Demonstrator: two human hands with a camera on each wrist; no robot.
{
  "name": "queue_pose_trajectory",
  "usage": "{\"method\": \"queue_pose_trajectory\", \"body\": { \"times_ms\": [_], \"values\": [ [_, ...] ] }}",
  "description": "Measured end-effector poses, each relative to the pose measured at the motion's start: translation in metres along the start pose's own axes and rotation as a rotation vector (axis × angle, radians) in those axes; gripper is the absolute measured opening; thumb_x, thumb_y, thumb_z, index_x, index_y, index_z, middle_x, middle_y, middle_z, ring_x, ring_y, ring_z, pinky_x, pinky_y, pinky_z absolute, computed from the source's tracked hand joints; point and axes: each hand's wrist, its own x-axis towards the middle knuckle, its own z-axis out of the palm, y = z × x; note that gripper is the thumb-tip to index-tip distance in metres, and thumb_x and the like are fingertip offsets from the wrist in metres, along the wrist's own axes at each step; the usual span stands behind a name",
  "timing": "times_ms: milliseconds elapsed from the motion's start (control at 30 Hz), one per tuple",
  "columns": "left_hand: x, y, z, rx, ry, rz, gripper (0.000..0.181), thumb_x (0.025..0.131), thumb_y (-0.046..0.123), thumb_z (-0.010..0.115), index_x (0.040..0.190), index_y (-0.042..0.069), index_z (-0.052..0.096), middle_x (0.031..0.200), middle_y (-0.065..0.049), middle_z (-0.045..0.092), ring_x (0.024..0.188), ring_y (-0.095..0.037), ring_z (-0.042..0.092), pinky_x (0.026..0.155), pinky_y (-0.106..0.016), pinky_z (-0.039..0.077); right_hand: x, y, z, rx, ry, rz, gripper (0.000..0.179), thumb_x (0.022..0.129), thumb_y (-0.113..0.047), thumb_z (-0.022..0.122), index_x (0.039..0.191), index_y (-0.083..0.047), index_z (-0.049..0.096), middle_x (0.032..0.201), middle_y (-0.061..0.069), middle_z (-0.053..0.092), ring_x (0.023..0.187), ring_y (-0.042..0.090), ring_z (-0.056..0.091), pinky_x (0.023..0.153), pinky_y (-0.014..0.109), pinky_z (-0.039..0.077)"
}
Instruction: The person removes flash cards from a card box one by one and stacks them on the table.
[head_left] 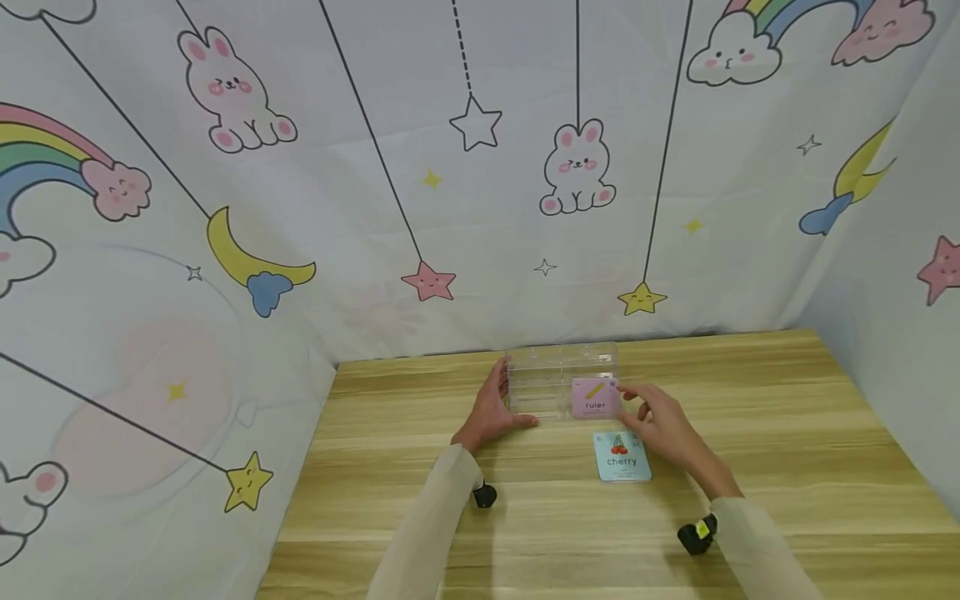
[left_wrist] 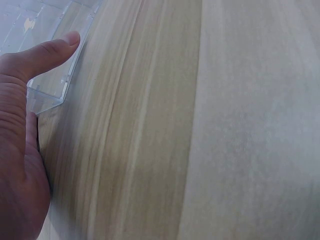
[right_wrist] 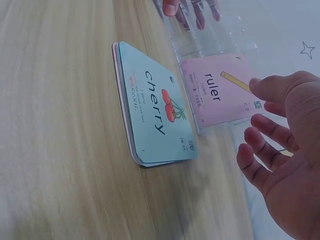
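A clear plastic tiered card rack point(head_left: 536, 402) stands near the back of the table. My left hand point(head_left: 489, 414) holds it at its left end, thumb along the front edge and fingers at the side. In its lower right section leans a pink card with a ruler picture point(head_left: 595, 400), labelled "ruler". Close by the card's right edge is my right hand point(head_left: 663, 427), its fingers loosely bent; in the right wrist view the thumb tip overlaps that edge. A small stack of cards point(right_wrist: 155, 105) lies before the rack, topped by a light blue "cherry" card point(head_left: 622, 458).
The wood-grain table point(head_left: 570, 542) meets a white cloth backdrop point(head_left: 495, 217) printed with rabbits, stars and rainbows. The backdrop rises right behind the rack and continues along both sides. Black wrist cameras point(head_left: 697, 536) sit at the cuffs of both beige sleeves point(head_left: 761, 550).
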Motion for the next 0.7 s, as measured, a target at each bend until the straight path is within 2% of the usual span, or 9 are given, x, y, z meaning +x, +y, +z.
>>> {"method": "queue_pose_trajectory", "body": {
  "times_ms": [267,700],
  "values": [
    [-0.0004,0.0008,-0.0006,0.002,-0.005,-0.012,0.134,0.069,0.019,0.1,0.167,0.013,0.01,0.169,-0.01,0.025,0.151,-0.025,0.034,0.121,-0.031,0.033,0.0055,0.0004,0.0038,0.038,0.015,0.046,0.049,0.099,-0.012,0.072,0.143,0.002,0.056,0.122,0.022,0.064,0.084,0.021,0.057,0.067,0.027,0.05],
    [-0.0022,0.0054,0.0,0.006,0.002,-0.005,0.131,0.07,0.017,0.099,0.167,0.012,0.01,0.169,-0.012,0.025,0.151,-0.027,0.033,0.122,-0.033,0.033,0.0078,0.0013,0.0074,0.046,0.031,0.033,0.048,0.101,-0.016,0.071,0.142,0.003,0.056,0.119,0.02,0.065,0.08,0.018,0.056,0.063,0.025,0.048]
  ]
}}
